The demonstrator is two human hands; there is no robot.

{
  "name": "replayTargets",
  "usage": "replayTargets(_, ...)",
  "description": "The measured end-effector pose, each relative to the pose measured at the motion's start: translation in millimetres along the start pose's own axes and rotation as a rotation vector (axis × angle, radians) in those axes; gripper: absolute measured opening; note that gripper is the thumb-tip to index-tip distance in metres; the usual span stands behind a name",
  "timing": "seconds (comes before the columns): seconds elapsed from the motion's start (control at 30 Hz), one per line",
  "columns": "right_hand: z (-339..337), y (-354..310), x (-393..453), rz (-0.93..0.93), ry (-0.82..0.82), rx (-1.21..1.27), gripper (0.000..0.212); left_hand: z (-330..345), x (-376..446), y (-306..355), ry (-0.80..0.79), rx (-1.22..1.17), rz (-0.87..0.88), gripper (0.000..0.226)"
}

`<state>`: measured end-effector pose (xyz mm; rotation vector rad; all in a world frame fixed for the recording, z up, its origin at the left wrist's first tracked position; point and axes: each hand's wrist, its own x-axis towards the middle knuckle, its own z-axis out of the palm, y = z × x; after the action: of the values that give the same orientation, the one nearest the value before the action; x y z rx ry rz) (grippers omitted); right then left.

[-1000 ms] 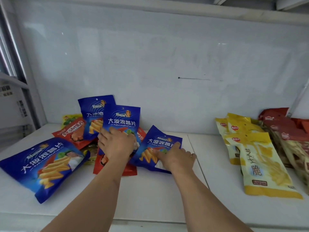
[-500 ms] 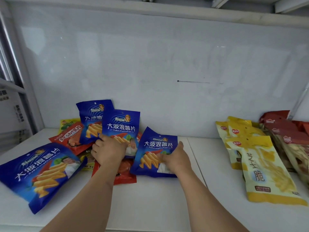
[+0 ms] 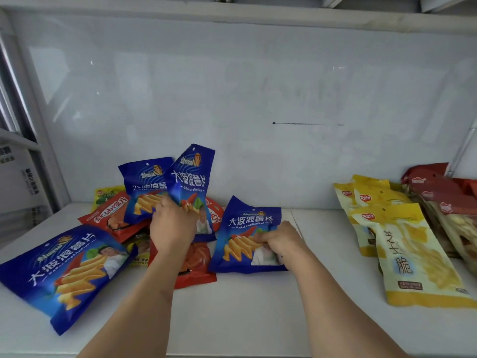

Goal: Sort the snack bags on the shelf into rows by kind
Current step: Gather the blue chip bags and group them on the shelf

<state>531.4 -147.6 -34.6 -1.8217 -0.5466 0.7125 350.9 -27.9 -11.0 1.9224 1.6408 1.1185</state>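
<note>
My left hand (image 3: 173,226) grips the lower part of a blue chip bag (image 3: 190,180) and holds it raised and tilted above the pile. My right hand (image 3: 280,239) pinches the lower right of another blue chip bag (image 3: 245,235) lying flat on the white shelf (image 3: 245,319). A third blue bag (image 3: 143,187) leans at the back, and a large blue bag (image 3: 64,272) lies at the front left. Red bags (image 3: 111,215) and a red bag (image 3: 193,264) lie under them. A yellow-green bag (image 3: 105,193) peeks out behind.
Yellow snack bags (image 3: 410,254) lie overlapping in a row at the right, with dark red bags (image 3: 436,192) beside them at the far right. The shelf's white back wall (image 3: 258,99) stands close behind the bags. A grey upright (image 3: 38,140) borders the left.
My left hand has lifted its blue bag up off the pile and tilted it. My right hand has curled its fingers onto the flat blue bag and shifted it slightly right.
</note>
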Motion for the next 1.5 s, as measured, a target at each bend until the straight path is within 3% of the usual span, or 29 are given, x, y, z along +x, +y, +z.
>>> replayTargets(0.07, -9, -1, -5, -0.017, -0.031, 0.028, 0.035, -2, 2, 0, -0.045, -0.117, -0.026, 0.040)
replayTargets(0.17, -25, -1, -7, -0.056, -0.040, 0.050, 0.023, -1, 3, 3, -0.110, -0.232, -0.044, 0.033)
replayTargets(0.27, -42, 3, -4, -0.076, 0.008, 0.072, 0.023, 2, 0, 8, -0.170, -0.393, -0.103, 0.025)
replayTargets(0.43, -73, 6, 4, -0.082, 0.057, 0.088, 0.024, 4, -7, 20, -0.259, -0.567, -0.194, 0.040)
replayTargets(0.63, -104, 0, 23, -0.128, 0.164, 0.099, 0.018, 10, -18, 30, -0.323, -0.734, -0.254, 0.039)
replayTargets(0.8, -120, 7, 55, -0.098, 0.124, 0.006, 0.023, 32, -36, 42, -0.439, -0.669, -0.288, 0.060)
replayTargets(0.97, -121, 14, 75, -0.058, 0.084, -0.061, 0.012, 53, -64, 60, -0.511, -0.583, -0.265, 0.047)
replayTargets(1.1, -122, 16, 90, -0.069, 0.082, -0.057, 0.016, 65, -77, 67, -0.514, -0.523, -0.280, 0.046)
replayTargets(1.17, -123, 17, 94, -0.100, 0.066, -0.026, 0.006, 71, -84, 73, -0.521, -0.489, -0.249, 0.035)
replayTargets(1.23, -124, 19, 99, -0.152, 0.045, 0.055, 0.019, 78, -93, 81, -0.547, -0.488, -0.233, 0.026)
replayTargets(1.37, -128, 13, 98, -0.049, 0.024, 0.116, 0.055, 98, -104, 94, -0.546, -0.474, -0.236, 0.038)
replayTargets(1.5, -130, 8, 95, -0.064, -0.034, 0.143, 0.061, 120, -107, 104, -0.494, -0.446, -0.199, 0.046)
